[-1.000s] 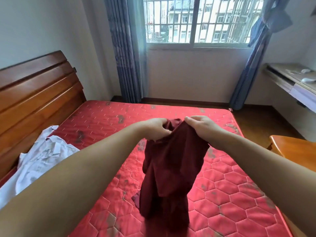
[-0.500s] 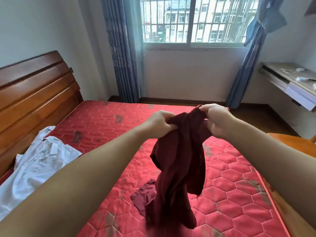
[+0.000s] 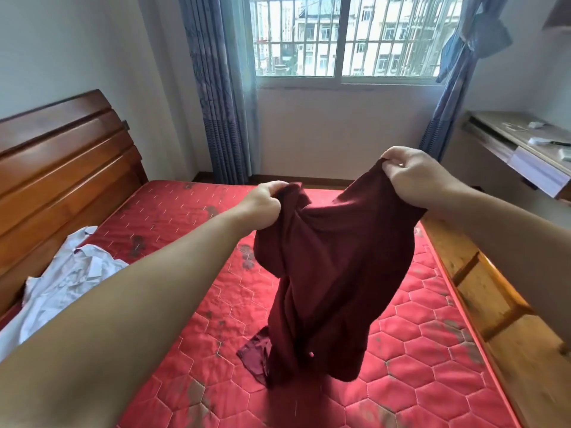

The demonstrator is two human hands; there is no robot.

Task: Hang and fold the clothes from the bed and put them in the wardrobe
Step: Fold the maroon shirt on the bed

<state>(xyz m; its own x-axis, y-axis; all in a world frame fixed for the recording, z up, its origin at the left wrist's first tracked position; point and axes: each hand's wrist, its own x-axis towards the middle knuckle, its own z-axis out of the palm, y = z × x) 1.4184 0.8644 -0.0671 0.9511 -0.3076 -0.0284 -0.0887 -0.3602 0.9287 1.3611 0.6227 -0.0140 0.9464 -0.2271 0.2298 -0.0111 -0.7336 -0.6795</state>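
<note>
A barred window [image 3: 346, 35] is letting daylight in on the far wall, with pale apartment blocks showing through it. Blue curtains are hanging either side — the left curtain [image 3: 219, 88] is falling straight to the floor, the right curtain [image 3: 463, 57] is bunched and knotted up high. Over on the right, a wooden desk [image 3: 522, 143] is sitting against the wall, carrying a few small pale items too blurry to name.
</note>
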